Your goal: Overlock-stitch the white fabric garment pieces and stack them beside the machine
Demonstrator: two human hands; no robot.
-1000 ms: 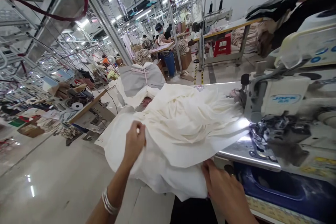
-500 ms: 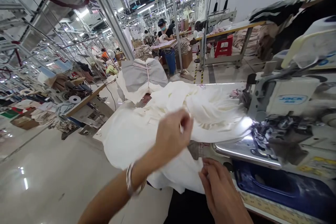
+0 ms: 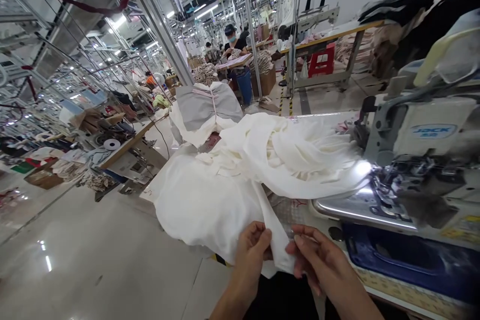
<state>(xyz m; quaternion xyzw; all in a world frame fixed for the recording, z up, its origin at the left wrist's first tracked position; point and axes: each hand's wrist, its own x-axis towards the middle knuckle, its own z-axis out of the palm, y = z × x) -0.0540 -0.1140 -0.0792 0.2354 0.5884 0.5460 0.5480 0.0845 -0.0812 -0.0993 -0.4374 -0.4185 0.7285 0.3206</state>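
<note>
So the white cloth (image 3: 210,205) is sprawled across the middle, from about 8 o'clock over to the machine (image 3: 431,135) at 3. Left hand (image 3: 255,245), near 6 o'clock, has its grip closed, fingers curled on a loose flap of it. Right hand (image 3: 318,260), toward 5, is half-curled at the flap's edge; can't tell if it's pinching.

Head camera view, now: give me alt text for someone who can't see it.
A person's left hand and right hand meet at a loose corner of white fabric, bunched beside a lit sewing machine. Beyond are a co-worker and a red stool.
</note>
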